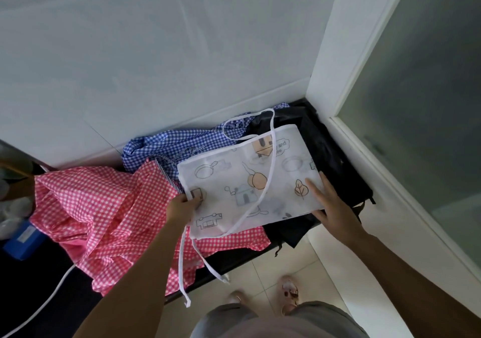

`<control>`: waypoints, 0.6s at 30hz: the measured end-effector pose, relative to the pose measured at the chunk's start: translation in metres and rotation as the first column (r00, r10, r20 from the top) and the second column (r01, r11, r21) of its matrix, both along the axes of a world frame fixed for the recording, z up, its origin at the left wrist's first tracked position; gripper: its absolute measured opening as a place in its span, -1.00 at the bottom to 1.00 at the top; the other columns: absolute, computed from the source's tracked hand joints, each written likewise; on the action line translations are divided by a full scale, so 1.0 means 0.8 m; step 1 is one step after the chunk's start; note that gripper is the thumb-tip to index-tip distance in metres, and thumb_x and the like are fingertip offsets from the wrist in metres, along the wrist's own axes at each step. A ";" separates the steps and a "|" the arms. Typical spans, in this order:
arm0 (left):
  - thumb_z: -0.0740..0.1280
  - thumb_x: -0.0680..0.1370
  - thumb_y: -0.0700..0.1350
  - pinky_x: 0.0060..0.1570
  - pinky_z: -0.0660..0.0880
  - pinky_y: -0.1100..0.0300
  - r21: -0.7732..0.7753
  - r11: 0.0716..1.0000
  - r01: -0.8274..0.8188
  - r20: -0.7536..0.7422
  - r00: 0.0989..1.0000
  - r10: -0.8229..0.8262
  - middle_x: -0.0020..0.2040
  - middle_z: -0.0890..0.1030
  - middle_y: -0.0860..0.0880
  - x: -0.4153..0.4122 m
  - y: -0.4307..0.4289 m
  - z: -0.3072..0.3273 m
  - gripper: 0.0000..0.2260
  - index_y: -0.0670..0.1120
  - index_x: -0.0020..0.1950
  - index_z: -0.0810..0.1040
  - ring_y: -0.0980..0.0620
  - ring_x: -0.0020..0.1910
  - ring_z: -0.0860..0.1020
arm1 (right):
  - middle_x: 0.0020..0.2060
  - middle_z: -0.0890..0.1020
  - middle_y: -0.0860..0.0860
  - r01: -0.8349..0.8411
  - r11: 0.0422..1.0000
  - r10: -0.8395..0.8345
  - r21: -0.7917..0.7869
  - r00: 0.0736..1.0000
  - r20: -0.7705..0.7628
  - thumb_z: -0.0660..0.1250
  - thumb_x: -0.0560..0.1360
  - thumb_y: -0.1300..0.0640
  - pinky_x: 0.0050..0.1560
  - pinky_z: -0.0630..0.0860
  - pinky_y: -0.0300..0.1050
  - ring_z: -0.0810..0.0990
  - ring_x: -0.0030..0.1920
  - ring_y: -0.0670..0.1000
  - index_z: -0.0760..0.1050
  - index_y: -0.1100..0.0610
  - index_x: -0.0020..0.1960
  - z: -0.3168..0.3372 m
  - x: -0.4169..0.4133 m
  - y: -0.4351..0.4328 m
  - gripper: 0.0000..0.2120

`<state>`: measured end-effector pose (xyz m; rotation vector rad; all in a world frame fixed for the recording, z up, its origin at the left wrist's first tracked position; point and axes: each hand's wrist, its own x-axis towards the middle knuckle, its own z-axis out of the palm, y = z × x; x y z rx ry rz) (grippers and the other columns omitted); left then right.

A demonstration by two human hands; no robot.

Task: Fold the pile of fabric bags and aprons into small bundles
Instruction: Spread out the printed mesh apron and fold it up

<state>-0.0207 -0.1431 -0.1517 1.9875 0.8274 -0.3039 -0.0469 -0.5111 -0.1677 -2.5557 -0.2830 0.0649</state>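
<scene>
The left hand (182, 205) pinches the left edge of the white printed apron (234, 181), fingers curled round the cloth, forearm reaching up from below. The right hand (331, 203) lies flat on the apron's right edge, fingers straight and spread, its palm over the black fabric (325, 142). The apron rests spread on the pile, a white tie (267, 181) looping across it. Pink checked fabric (104, 207) lies left, blue checked fabric (166, 147) behind, all on a dark bench (229, 262).
</scene>
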 end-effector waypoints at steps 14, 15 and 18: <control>0.50 0.41 -0.05 -0.17 0.56 0.05 0.162 0.982 -0.095 -0.014 0.995 0.098 -0.12 0.61 -0.19 0.007 -0.016 -0.017 -0.66 -0.28 -0.03 0.55 -0.18 -0.15 0.60 | 0.46 0.03 -0.15 0.129 0.959 -0.028 0.251 0.929 -0.370 0.48 0.43 0.16 0.40 0.16 -0.22 0.07 0.46 -0.15 0.36 0.09 0.41 0.005 0.005 -0.003 -0.40; 0.47 0.44 -0.05 -0.27 0.51 0.13 0.147 0.988 -0.052 -0.047 0.997 0.059 -0.21 0.59 -0.15 0.009 -0.017 -0.011 -0.73 -0.25 -0.14 0.54 -0.12 -0.25 0.57 | 0.43 0.16 -0.11 0.238 0.922 -0.109 0.307 0.917 -0.383 0.47 0.43 0.10 0.35 0.22 -0.21 0.19 0.44 -0.10 0.38 0.10 0.39 0.010 0.009 0.001 -0.43; 0.38 0.51 -0.15 -0.34 0.45 0.24 0.084 0.995 0.056 -0.116 0.992 -0.046 -0.30 0.53 -0.09 0.017 -0.012 -0.005 -0.82 -0.19 -0.25 0.50 -0.02 -0.35 0.49 | 0.13 0.52 0.00 0.589 0.655 -0.349 0.472 0.791 -0.503 0.38 0.50 -0.01 -0.01 0.45 -0.25 0.53 0.09 -0.03 0.34 0.12 0.35 0.029 0.028 0.012 -0.51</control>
